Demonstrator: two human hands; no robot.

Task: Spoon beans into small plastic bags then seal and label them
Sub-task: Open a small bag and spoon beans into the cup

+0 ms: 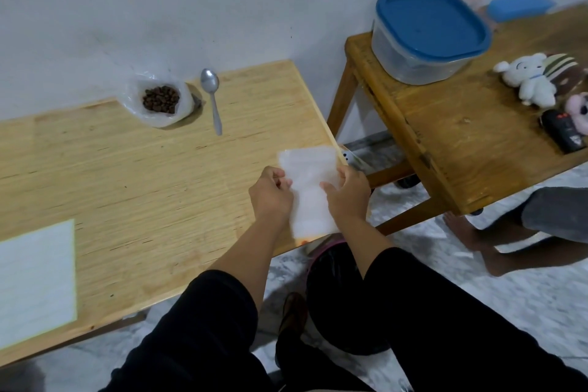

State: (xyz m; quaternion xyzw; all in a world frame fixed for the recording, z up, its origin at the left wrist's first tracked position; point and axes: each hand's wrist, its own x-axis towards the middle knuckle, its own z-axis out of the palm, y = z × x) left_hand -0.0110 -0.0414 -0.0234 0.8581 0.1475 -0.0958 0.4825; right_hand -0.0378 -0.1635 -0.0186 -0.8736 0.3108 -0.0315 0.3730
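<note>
A flat stack of small clear plastic bags (310,188) is held over the right front corner of the light wooden table (143,175). My left hand (270,192) pinches its left edge and my right hand (346,192) grips its right edge. At the back of the table an open plastic bag of dark brown beans (160,100) stands by the wall. A metal spoon (212,95) lies just right of it, bowl toward the wall. A white sheet of paper (35,277) lies at the table's left front.
A darker wooden side table (445,137) stands to the right, carrying a clear tub with a blue lid (429,35), plush toys (528,79) and a black remote (563,134). Another person's foot and leg (496,239) rest on the marbled floor at right.
</note>
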